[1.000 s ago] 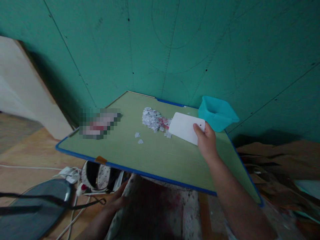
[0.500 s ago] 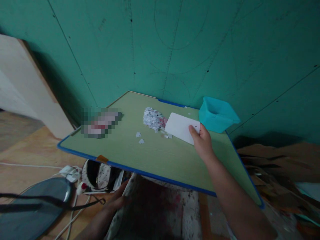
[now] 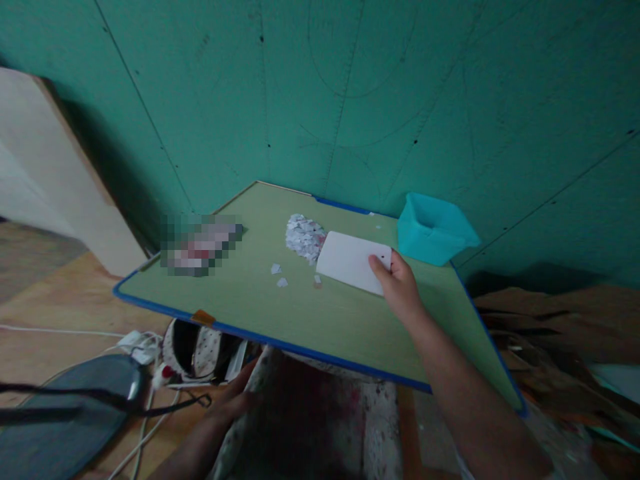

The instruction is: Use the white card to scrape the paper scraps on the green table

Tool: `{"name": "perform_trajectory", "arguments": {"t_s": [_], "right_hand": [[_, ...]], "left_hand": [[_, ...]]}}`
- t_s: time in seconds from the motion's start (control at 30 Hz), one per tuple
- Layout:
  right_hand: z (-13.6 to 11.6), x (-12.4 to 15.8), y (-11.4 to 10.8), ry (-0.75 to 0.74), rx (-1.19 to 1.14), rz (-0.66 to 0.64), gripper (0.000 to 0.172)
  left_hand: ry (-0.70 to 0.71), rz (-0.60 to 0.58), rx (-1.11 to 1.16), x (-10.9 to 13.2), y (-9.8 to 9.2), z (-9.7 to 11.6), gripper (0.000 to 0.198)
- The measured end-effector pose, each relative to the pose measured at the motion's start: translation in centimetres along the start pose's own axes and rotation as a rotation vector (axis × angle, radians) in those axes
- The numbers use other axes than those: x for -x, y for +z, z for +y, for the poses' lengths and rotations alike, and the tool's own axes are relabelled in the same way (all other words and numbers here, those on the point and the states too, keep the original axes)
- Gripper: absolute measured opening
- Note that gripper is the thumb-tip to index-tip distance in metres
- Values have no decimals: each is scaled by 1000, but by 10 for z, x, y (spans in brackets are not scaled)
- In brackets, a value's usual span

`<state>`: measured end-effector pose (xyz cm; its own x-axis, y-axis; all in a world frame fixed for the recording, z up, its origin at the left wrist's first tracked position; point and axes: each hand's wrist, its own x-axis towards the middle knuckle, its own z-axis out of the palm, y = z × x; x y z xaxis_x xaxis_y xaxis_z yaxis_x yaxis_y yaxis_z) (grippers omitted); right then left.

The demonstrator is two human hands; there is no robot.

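My right hand [image 3: 400,283] grips a flat white plate with rounded corners [image 3: 350,259], thumb on top, near a small hole. The plate's left edge meets a heap of small white paper scraps [image 3: 303,237] on the green tabletop [image 3: 280,310]. A few pinkish bits show where heap and plate meet. Loose scraps [image 3: 276,269] lie nearer to me. Below the table's front edge, my left hand [image 3: 239,399] is closed around the pale speckled rim of an open container [image 3: 320,420], dark and reddish inside. Some of its fingers are hidden.
A turquoise plastic bin [image 3: 433,230] stands at the table's back right. A blurred-out object [image 3: 203,247] lies at the left. Green wall panels [image 3: 350,80] rise behind. On the floor are white cables [image 3: 143,443], a grey oval object [image 3: 70,413] and cardboard [image 3: 560,313].
My right hand has shifted the white plate left and slightly toward me, up against the heap. Some scraps beside it are now covered. My left hand stays in place.
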<state>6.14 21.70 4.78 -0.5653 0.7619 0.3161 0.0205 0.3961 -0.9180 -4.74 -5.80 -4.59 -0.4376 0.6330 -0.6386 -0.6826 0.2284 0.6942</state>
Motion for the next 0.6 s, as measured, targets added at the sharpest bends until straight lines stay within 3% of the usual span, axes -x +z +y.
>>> {"name": "perform_trajectory", "arguments": {"t_s": [0.1,0.3,0.6], "right_hand": [[2,-1,0,24,5,-11,33],[7,-5,-5,-30,86,150,33],[15,-9,9,-59,133,82,32]], "left_hand": [[0,-24,-32,3,1,3,55],[18,-40,4,1,-1,1,57],[6,27,28,0,1,-1,55]]}}
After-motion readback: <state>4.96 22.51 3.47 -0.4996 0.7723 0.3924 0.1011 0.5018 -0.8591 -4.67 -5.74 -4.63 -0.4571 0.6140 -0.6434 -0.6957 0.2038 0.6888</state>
